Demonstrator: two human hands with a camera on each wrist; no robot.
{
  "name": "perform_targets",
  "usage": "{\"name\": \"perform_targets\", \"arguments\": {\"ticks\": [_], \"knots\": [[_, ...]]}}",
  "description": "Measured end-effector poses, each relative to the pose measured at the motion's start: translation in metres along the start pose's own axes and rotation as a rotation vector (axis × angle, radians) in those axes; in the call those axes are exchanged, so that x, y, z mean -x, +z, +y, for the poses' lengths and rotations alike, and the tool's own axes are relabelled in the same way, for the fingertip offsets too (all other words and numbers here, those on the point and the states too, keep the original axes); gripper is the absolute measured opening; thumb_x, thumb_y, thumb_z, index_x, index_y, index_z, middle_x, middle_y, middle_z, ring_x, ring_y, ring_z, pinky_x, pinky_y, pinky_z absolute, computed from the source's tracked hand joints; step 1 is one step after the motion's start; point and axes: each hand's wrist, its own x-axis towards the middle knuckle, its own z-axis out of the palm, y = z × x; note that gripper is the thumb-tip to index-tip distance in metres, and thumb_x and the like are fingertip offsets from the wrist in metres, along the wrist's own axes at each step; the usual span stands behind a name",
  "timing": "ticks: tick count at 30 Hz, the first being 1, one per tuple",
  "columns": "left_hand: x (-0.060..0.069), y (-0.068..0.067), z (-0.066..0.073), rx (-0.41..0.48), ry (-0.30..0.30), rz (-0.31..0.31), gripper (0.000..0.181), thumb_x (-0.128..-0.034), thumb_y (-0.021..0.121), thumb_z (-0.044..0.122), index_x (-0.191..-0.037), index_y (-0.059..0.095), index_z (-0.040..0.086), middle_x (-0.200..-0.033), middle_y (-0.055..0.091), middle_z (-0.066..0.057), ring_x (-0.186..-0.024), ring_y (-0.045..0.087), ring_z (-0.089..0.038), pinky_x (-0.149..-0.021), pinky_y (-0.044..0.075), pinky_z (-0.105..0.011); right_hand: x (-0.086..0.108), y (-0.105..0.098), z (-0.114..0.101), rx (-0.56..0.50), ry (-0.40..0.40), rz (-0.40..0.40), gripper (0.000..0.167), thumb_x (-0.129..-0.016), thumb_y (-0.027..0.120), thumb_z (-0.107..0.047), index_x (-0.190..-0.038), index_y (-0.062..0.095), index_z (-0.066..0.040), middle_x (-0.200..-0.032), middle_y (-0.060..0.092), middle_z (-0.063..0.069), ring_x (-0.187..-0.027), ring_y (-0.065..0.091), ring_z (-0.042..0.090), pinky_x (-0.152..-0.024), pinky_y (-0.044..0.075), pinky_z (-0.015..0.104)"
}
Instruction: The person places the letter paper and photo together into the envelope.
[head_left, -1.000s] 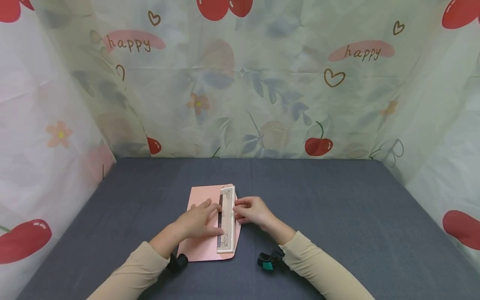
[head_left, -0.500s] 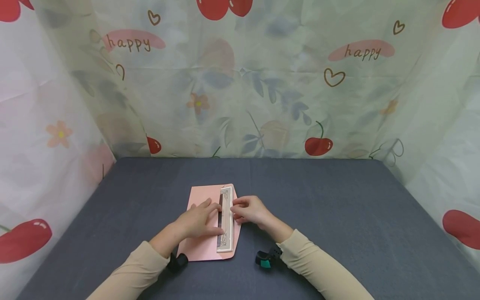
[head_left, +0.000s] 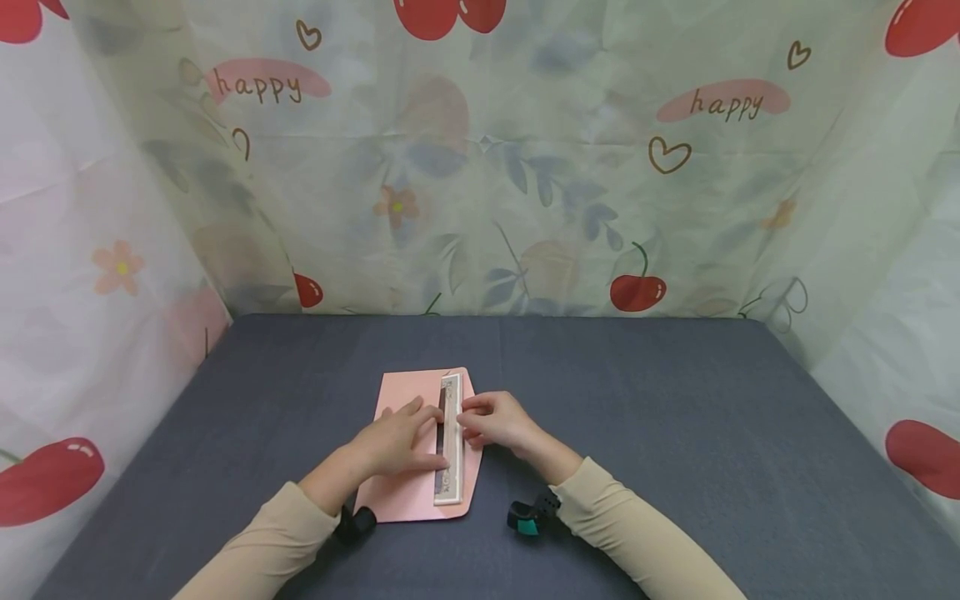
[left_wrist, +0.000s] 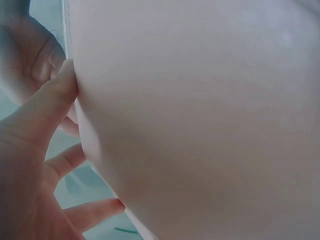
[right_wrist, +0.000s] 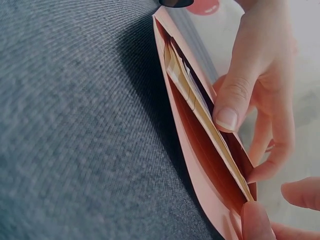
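A pink envelope (head_left: 397, 497) lies on the dark cloth, its mouth spread toward the right. A white folded card (head_left: 452, 479) with scroll print stands partly inside it; the right wrist view shows the layered cream edges of the card (right_wrist: 197, 102) between the pink walls. My left hand (head_left: 393, 442) holds the envelope's upper panel at the mouth, thumb and fingertips on its edge. From the right, my right hand (head_left: 510, 421) pinches the card's outer edge, its thumb (right_wrist: 256, 222) at the card's rim. The card's inner part is hidden in the envelope.
Dark grey cloth covers the table (head_left: 645, 433). A patterned curtain (head_left: 480, 192) rises behind and on both sides. Black wrist devices sit under both forearms, the right device (head_left: 531, 515) with a green patch.
My right hand has moved slightly left with the card, and less of the card's width shows outside the envelope. My left hand and the envelope have stayed nearly still.
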Motion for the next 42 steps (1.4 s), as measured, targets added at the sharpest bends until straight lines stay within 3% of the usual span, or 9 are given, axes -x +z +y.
{"name": "perform_targets", "arguments": {"ticks": [23, 42], "knots": [[-0.0003, -0.0008, -0.0005, 0.0, 0.001, -0.006, 0.055, -0.0752, 0.072, 0.049, -0.12, 0.051, 0.024, -0.147, 0.034, -0.024, -0.126, 0.046, -0.045, -0.105, 0.026, -0.065, -0.0008, 0.0036, -0.0042, 0.027, -0.005, -0.026, 0.036, -0.09, 0.059, -0.016, -0.119, 0.057, 0.005, -0.101, 0.068, 0.019, -0.069, 0.065, 0.01, -0.061, 0.056, 0.025], [0.0009, -0.0018, 0.0, -0.004, 0.019, -0.003, 0.055, -0.0757, 0.072, 0.048, -0.119, 0.051, 0.023, -0.146, 0.035, -0.026, -0.124, 0.048, -0.044, -0.106, 0.025, -0.065, 0.0015, 0.0072, -0.0065, 0.023, -0.018, -0.03, 0.036, -0.091, 0.059, -0.017, -0.119, 0.057, 0.006, -0.105, 0.067, 0.022, -0.079, 0.07, 0.024, -0.063, 0.057, 0.031]]}}
